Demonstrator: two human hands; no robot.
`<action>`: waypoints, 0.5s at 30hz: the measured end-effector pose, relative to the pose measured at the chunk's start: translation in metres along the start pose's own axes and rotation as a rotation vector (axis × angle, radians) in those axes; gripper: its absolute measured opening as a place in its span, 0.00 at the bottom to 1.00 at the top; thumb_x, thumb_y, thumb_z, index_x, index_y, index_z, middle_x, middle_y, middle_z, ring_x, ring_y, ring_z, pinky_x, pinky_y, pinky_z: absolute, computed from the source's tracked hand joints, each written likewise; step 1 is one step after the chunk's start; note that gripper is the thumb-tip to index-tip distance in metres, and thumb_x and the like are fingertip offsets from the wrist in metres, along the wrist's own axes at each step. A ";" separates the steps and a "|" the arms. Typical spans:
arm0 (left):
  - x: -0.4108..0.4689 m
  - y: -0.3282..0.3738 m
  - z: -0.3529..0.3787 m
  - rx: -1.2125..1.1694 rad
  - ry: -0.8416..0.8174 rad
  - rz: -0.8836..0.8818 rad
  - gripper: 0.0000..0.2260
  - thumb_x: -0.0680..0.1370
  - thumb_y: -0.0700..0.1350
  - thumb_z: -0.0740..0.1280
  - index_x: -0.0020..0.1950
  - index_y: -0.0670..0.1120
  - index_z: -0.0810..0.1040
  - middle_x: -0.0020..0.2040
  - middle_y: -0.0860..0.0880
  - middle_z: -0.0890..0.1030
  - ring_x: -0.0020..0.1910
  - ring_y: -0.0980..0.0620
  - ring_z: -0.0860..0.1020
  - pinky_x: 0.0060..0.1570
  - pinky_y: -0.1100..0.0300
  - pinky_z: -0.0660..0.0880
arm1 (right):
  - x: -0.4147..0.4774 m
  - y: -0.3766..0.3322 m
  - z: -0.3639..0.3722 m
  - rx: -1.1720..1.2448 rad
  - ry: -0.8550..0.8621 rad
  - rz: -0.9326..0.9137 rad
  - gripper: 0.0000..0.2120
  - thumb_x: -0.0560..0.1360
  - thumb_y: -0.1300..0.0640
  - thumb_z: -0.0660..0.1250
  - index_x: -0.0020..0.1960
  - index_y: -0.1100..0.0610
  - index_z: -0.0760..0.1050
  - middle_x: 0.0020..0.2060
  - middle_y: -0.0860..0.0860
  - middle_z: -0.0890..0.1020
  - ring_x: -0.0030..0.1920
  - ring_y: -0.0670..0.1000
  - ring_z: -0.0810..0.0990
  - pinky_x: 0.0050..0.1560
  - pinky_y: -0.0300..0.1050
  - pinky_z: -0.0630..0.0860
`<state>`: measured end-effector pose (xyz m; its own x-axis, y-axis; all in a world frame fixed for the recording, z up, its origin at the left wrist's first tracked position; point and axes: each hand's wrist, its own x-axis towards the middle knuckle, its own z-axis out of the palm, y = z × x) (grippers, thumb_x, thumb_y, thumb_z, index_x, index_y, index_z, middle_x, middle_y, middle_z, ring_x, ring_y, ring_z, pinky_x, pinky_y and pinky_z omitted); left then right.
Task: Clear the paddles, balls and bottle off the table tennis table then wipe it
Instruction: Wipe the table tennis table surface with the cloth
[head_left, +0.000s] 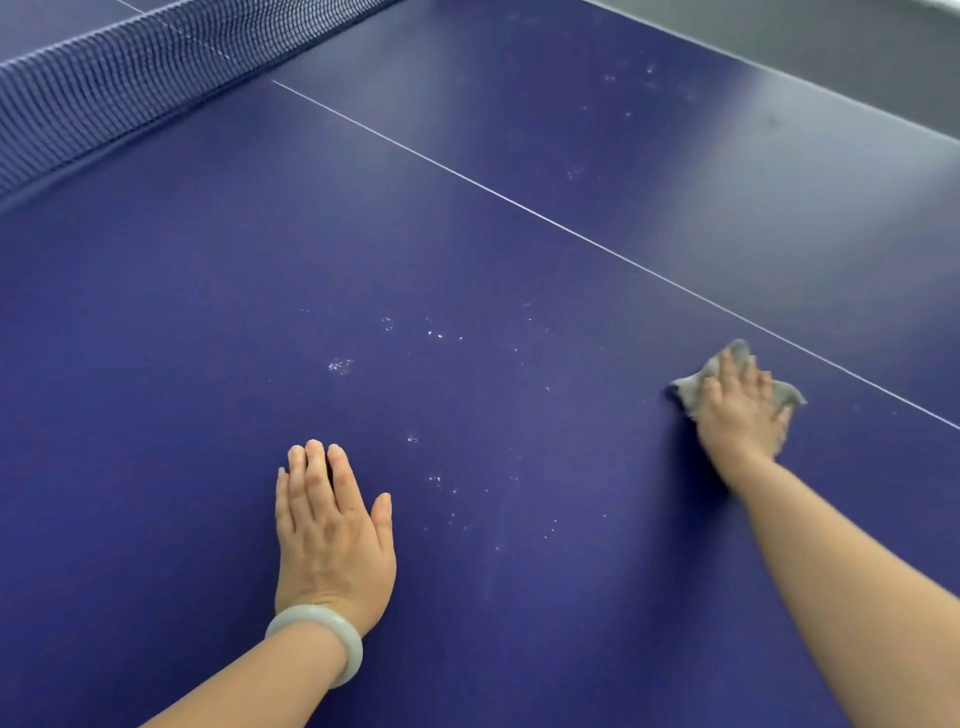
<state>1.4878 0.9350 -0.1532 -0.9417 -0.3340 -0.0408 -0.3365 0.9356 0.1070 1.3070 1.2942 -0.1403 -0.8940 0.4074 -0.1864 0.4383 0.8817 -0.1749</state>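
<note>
Head cam: crumpled grey cloth is pinned under the right hand with fingers spread, with dusty white specks scattered leftward on the dark blue table tennis table, toward the flat, straight-fingered left hand.

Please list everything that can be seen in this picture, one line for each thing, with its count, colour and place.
table tennis table: one, dark blue, fills most of the view.
net: one, dark blue mesh with a pale top band, across the top left.
centre line: one, white, runs from near the net down to the right.
specks: many, whitish, scattered on the table between the hands and also far right.
cloth: one, grey, bunched on the table near the centre line.
floor: grey, beyond the table's far edge, top right.
bracelet: one, pale, on the left wrist.
left hand: flat on the table, holds nothing.
right hand: presses on the cloth.
</note>
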 end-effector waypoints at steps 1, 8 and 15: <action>0.000 0.001 0.000 0.004 -0.004 0.002 0.32 0.79 0.55 0.46 0.73 0.31 0.63 0.73 0.32 0.64 0.75 0.34 0.61 0.73 0.39 0.60 | 0.013 -0.005 -0.004 0.027 0.000 0.061 0.25 0.84 0.47 0.45 0.80 0.47 0.48 0.80 0.49 0.48 0.79 0.52 0.46 0.76 0.60 0.39; 0.001 -0.001 0.006 0.061 -0.006 -0.010 0.33 0.79 0.55 0.44 0.73 0.33 0.64 0.73 0.34 0.65 0.75 0.35 0.61 0.73 0.39 0.61 | 0.090 -0.154 -0.004 0.215 -0.175 -0.025 0.26 0.84 0.47 0.42 0.81 0.50 0.46 0.80 0.53 0.44 0.79 0.58 0.41 0.75 0.63 0.37; 0.000 -0.001 0.006 0.079 0.006 -0.008 0.34 0.79 0.56 0.43 0.75 0.34 0.62 0.75 0.35 0.63 0.77 0.38 0.58 0.75 0.42 0.57 | -0.036 -0.251 0.059 -0.049 -0.206 -0.648 0.28 0.82 0.41 0.44 0.80 0.44 0.45 0.80 0.52 0.41 0.79 0.56 0.37 0.73 0.64 0.31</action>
<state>1.4877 0.9351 -0.1591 -0.9389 -0.3423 -0.0352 -0.3433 0.9388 0.0282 1.2345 1.0440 -0.1469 -0.9363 -0.2561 -0.2403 -0.1889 0.9441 -0.2701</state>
